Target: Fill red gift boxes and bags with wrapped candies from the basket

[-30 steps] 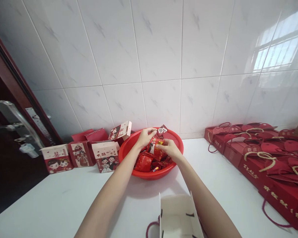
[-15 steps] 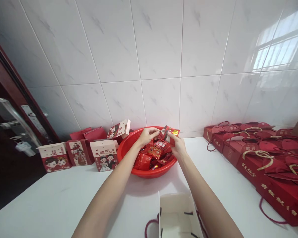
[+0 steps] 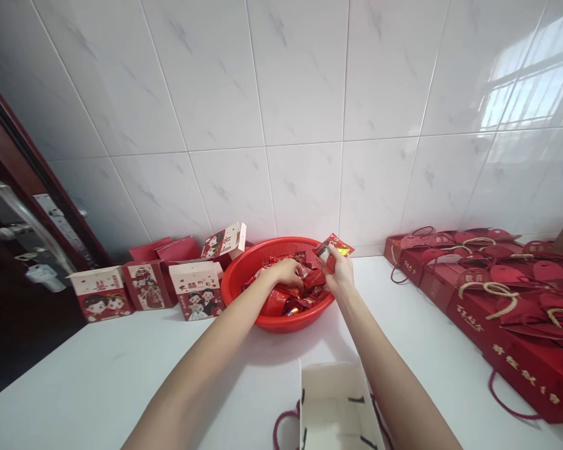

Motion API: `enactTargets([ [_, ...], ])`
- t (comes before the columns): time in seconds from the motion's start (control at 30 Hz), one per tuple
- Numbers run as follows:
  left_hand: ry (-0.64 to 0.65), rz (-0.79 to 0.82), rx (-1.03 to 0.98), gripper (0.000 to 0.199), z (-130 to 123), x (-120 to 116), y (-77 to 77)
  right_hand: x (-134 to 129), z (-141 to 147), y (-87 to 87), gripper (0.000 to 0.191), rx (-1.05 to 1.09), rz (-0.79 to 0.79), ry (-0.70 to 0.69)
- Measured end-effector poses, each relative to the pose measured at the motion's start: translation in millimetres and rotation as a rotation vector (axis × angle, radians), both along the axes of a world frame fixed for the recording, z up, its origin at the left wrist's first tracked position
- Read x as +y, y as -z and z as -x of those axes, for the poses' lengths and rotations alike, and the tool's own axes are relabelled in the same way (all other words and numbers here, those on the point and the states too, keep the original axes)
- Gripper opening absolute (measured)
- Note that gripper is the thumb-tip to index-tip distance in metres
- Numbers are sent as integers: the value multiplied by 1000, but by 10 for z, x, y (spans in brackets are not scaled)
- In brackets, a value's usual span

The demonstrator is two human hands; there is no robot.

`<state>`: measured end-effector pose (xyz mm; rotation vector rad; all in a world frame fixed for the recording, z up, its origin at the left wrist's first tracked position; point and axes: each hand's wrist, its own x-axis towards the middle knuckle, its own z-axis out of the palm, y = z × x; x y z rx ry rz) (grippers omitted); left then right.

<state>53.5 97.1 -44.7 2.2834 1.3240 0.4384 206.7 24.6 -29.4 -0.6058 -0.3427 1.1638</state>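
My right hand (image 3: 340, 270) pinches a small red and gold snack packet (image 3: 336, 244) above the right rim of a red plastic basket (image 3: 276, 322). Down inside the basket, my left hand (image 3: 287, 273) has its fingers curled among shiny red packets (image 3: 276, 302); whatever is in its grip is hidden. Closer to me, between my forearms, stands an open box with a pale inside (image 3: 335, 400) and a dark red cord handle (image 3: 281, 422). The bottom of the picture cuts it off.
Several small red and cream printed boxes (image 3: 199, 297) stand left of the basket on the white table (image 3: 98, 375). Rows of red gift boxes with cord handles (image 3: 478, 306) fill the right side. A tiled wall (image 3: 304, 187) rises behind, and a door handle (image 3: 23, 212) is at far left.
My left hand has moved down and slightly right, deeper into the packets. My right hand has shifted a little to the right with the snack packet, away from the left.
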Motion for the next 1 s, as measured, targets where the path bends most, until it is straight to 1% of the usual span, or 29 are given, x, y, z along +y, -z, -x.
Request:
enactTargets([
  [0.1,-158,-90,85,23,67,85,-13,-23,22,-22,13,6,-7,9],
  [0.17,-237,-144,136,17,138,105,-56,-42,40,-44,11,18,-13,9],
  [0.27,-282,-180,235,6,213,42,-140,-69,61,-73,9,40,-5,-5],
  [0.33,-239,-175,289,10,197,-40,-192,-76,68,-81,7,44,1,-18],
  [0.43,-70,-132,307,19,72,-151,-245,-65,67,-74,7,39,7,-27],
  [0.53,79,-96,271,21,-58,-212,-268,-44,61,-55,9,29,-14,-35],
  [0.57,106,-86,250,24,-81,-224,-271,-38,60,-50,9,25,-24,-37],
  [0.63,117,-46,208,38,-90,-241,-276,-30,59,-40,11,16,-39,-40],
  [0.73,61,50,223,51,-48,-252,-290,-29,59,-34,13,12,-56,-42],
  [0.8,-21,55,304,51,-11,-244,-307,-34,57,-35,14,10,-63,-56],
  [0.83,-71,31,346,48,8,-235,-318,-39,55,-37,14,10,-62,-64],
  [0.93,-221,-59,428,28,74,-196,-349,-53,50,-49,14,12,-55,-82],
  [1.0,-272,-90,453,18,117,-174,-359,-65,51,-64,14,15,-53,-87],
])
